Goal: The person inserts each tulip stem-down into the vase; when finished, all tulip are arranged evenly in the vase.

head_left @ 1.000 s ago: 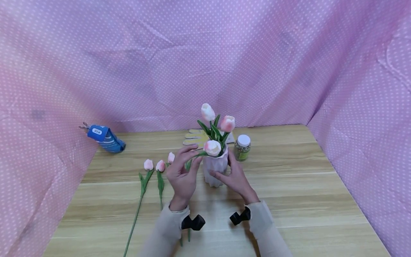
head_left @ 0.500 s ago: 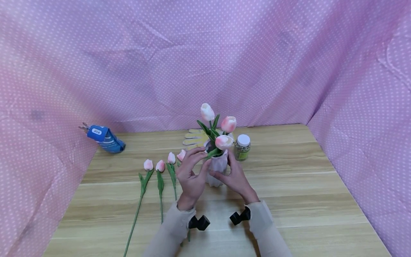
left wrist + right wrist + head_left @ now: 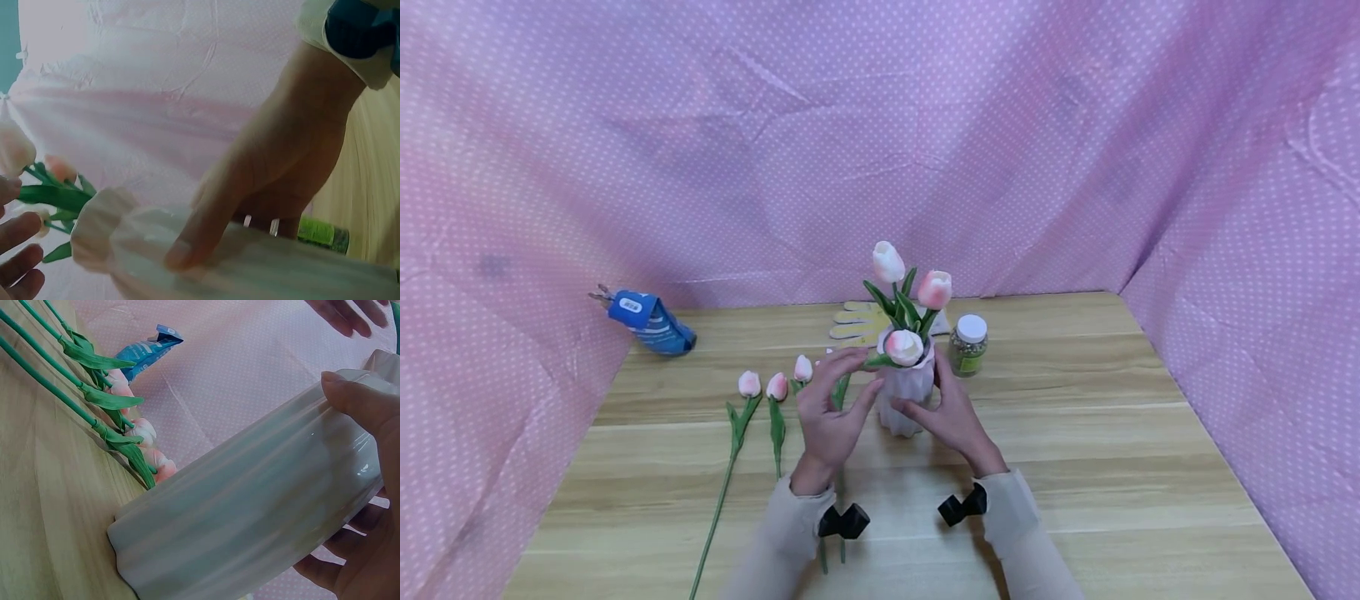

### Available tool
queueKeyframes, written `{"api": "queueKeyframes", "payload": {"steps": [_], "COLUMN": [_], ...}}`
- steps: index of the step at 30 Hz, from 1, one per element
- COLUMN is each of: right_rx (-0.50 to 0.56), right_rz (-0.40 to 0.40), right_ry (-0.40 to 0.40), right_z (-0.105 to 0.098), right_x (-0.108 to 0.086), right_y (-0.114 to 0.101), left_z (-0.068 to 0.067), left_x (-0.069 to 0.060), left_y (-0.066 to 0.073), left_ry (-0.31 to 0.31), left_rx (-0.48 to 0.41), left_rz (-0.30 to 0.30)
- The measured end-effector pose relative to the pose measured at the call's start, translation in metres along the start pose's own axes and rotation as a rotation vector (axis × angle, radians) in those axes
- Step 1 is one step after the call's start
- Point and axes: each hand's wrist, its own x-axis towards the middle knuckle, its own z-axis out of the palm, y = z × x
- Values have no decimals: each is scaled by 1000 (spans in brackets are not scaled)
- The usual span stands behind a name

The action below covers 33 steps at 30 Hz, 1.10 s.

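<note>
A white fluted vase (image 3: 906, 396) (image 3: 250, 494) stands upright on the table, holding three pink-white tulips; the front one (image 3: 903, 347) leans over the rim. My right hand (image 3: 953, 417) (image 3: 269, 144) grips the vase, thumb on the near side, fingers round the far side. At the vase's left is my left hand (image 3: 831, 421), thumb and fingers apart, fingertips beside a leaf (image 3: 880, 361); whether they touch it I cannot tell. Its relaxed fingers (image 3: 22, 240) show at the edge of the left wrist view.
Several tulips lie left of the vase, one with a pink head (image 3: 749, 383). A lidded jar (image 3: 970, 348) stands right of it, and a yellow-white glove (image 3: 857, 323) lies behind. The blue package (image 3: 658, 327) is at the back left, before a pink dotted cloth (image 3: 880, 150).
My left hand went in toward the vase rim and has drawn back to the left. The front tulip swung right, then back left and lower. My right hand kept its grip.
</note>
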Motion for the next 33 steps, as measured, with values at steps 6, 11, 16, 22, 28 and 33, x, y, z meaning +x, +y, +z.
{"api": "queueKeyframes", "payload": {"steps": [6,11,16,22,28,33], "right_rx": [7,16,14,13,12,13], "right_rz": [29,63,78,44,30,36], "right_ry": [-5,-11,-15,-4,-10,-14], "right_z": [-1,0,0,0,-1,-2], "right_x": [-1,-1,-1,0,0,0], "right_y": [-4,-2,-1,-3,-4,-4], "left_z": [-24,-55,-90,-135,-172,-192], "left_x": [7,17,25,24,6,-14], "left_y": [-6,-2,-1,-11,-22,-31], "left_ry": [28,114,219,272,224,6], "left_rx": [-24,-6,8,108,349,597], "left_rz": [-2,-71,-137,-260,-614,-962]}}
